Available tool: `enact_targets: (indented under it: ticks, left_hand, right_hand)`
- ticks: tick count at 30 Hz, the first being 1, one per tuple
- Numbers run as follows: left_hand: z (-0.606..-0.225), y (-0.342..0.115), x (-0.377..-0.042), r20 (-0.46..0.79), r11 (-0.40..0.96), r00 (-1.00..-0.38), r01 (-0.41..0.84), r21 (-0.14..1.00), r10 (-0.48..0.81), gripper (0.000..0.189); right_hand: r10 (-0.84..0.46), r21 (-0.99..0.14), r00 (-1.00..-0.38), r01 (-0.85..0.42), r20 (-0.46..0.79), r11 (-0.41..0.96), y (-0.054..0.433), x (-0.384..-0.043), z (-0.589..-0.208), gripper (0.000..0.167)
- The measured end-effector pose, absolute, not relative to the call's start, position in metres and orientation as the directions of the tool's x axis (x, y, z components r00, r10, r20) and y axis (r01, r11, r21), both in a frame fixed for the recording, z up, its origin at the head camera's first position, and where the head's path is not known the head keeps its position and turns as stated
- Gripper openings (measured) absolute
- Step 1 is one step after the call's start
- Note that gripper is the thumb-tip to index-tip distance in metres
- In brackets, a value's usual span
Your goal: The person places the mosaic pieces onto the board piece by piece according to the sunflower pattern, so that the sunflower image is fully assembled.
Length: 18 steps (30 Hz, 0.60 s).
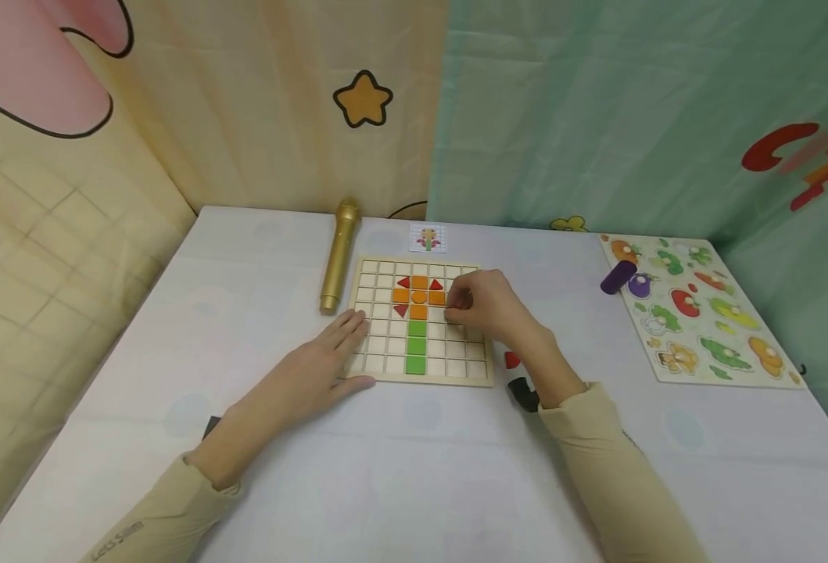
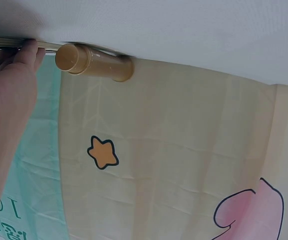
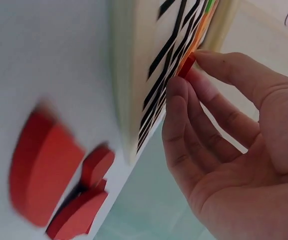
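Note:
A wooden grid board (image 1: 456, 381) lies on the table, with orange squares (image 1: 419, 282), an orange round piece (image 1: 419, 297), red triangles (image 1: 403, 311) and a column of green squares (image 1: 417, 346) in its cells. My left hand (image 1: 308, 367) rests at the board's left edge, fingers stretched out, thumb at the near corner. Over the right part of the board, my right hand (image 1: 487, 303) pinches a small red piece (image 3: 186, 65) between thumb and fingertips; its full shape is hidden. Loose red pieces (image 3: 44, 170) lie right of the board.
Behind the board lies a small pattern card (image 1: 428, 238). A gold microphone (image 1: 339, 258) is to its left. By my right wrist is a black object (image 1: 523, 394). Farther right are a purple cylinder (image 1: 618, 277) and a vegetable puzzle board (image 1: 674, 324). Curtains (image 1: 280, 141) stand behind the table.

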<state>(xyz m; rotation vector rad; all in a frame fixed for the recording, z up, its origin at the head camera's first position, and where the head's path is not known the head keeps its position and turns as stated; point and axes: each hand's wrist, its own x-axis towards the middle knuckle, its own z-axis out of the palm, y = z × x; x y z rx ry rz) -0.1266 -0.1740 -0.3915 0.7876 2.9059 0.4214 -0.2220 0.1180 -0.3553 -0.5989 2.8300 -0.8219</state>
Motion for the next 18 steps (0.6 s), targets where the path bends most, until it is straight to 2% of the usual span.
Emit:
enact_targets:
  ticks: [9,15,18]
  left_hand:
    - [-0.39,-0.172,-0.127,-0.009,0.817,-0.854,0.494,0.299,0.52,0.088]
    - [-0.388,-0.173,-0.126,-0.014,0.824,-0.86,0.484,0.293,0.51,0.088]
    - [-0.389,-0.173,-0.126,-0.022,0.828,-0.862,0.478,0.291,0.506,0.089]
  right_hand:
    - [-0.331,-0.549,-0.944,-0.274,-0.006,0.79,0.105,-0.22,-0.362,0.014]
    - [-0.36,-0.591,-0.932,-0.275,-0.029,0.758,0.111,-0.218,-0.359,0.007]
    - [-0.383,-0.602,-0.923,-0.286,-0.035,0.745,0.111,-0.219,-0.359,0.008]
